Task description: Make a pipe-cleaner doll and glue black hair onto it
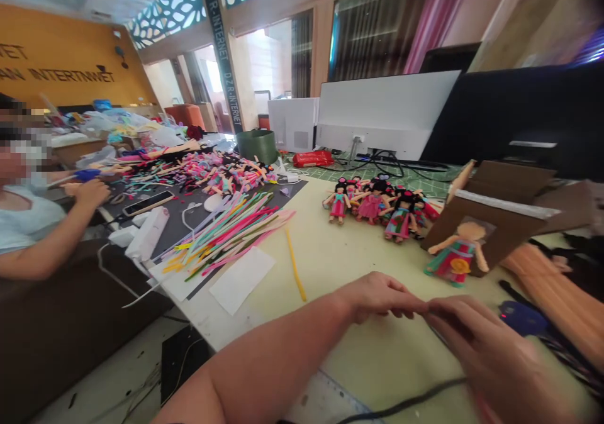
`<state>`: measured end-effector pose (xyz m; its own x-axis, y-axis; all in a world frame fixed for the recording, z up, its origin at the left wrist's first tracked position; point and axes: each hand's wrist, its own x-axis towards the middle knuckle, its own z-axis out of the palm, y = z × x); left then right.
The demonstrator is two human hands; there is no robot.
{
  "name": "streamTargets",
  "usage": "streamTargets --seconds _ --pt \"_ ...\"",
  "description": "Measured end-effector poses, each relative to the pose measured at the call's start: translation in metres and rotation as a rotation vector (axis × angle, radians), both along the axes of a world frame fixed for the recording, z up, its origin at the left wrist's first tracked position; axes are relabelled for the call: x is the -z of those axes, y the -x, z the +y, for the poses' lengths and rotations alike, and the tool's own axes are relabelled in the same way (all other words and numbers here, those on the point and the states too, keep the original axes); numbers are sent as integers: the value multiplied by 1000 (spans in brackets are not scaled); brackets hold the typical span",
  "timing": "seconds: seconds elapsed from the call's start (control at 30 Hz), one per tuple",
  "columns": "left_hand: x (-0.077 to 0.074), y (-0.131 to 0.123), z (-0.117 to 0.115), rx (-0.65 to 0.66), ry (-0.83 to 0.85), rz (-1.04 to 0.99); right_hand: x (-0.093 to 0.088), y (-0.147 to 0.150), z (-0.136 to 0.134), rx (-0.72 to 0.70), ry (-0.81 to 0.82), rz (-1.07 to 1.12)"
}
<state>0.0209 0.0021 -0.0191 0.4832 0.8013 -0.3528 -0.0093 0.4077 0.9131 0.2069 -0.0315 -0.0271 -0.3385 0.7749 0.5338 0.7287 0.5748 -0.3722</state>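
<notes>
My left hand (pixel 377 298) and my right hand (pixel 486 348) meet fingertip to fingertip low over the pale yellow table (pixel 340 254). Both hands have their fingers pinched together; what they hold is too small or hidden to name. A single yellow pipe cleaner (pixel 296 265) lies on the table just left of my left hand. A headless doll (pixel 455 254) in a green and red dress leans against a brown cardboard box (pixel 500 216) beyond my hands.
A group of small dolls (pixel 382 204) stands mid-table. A pile of coloured pipe cleaners (pixel 231 226) lies left, a blue object (pixel 521 317) right. White monitors (pixel 387 112) stand behind. Another person's arm (pixel 51 235) rests at the left.
</notes>
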Motion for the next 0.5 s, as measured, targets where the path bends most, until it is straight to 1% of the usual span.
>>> streamTargets --seconds 0.1,0.17,0.23,0.37,0.5 --pt "-1 10 4 162 -141 56 -13 6 -7 -80 46 6" --pt "-2 13 5 194 -185 88 -18 9 -12 -116 120 -5" --pt "-2 15 4 207 -204 94 -20 12 -15 -117 171 -9" --pt "-2 12 0 150 -194 47 -20 13 -20 16 169 20" --pt "0 7 -5 86 -148 52 -20 16 -24 79 167 61"
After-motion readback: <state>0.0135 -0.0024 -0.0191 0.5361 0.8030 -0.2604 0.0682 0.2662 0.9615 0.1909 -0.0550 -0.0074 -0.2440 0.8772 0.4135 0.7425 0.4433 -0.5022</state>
